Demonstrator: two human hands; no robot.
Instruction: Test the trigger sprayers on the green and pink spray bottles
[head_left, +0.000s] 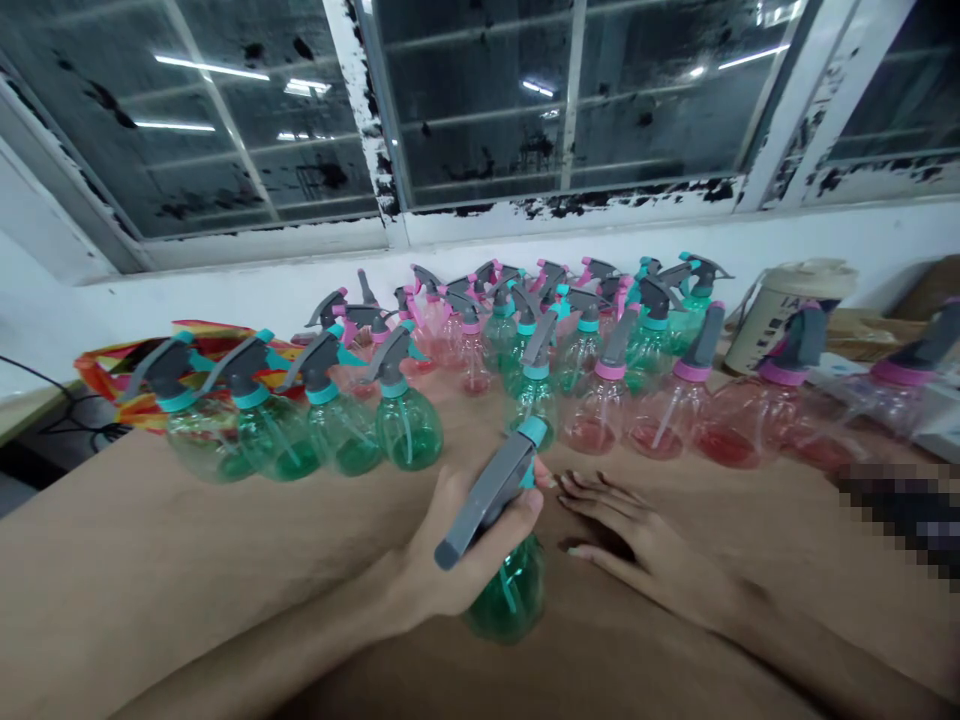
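Note:
My left hand [457,550] is wrapped round the neck of a green spray bottle [508,600] with a grey and teal trigger head, upright at the front middle of the table. Part of its body is hidden behind my fingers. To the right of it, my right hand [637,525] lies palm down with its fingers spread, holding nothing. Another green spray bottle [534,400] stands just beyond my left hand. Clear spray bottles with pink collars and red liquid, such as this pink-collared bottle [596,410], form a row behind my right hand.
Several green spray bottles [409,425] line up at the left, before a red and yellow bag [217,340]. More pink and teal bottles crowd against the wall below the window. A large cream flask [784,310] stands back right. A blurred dark object [907,510] lies at the right edge.

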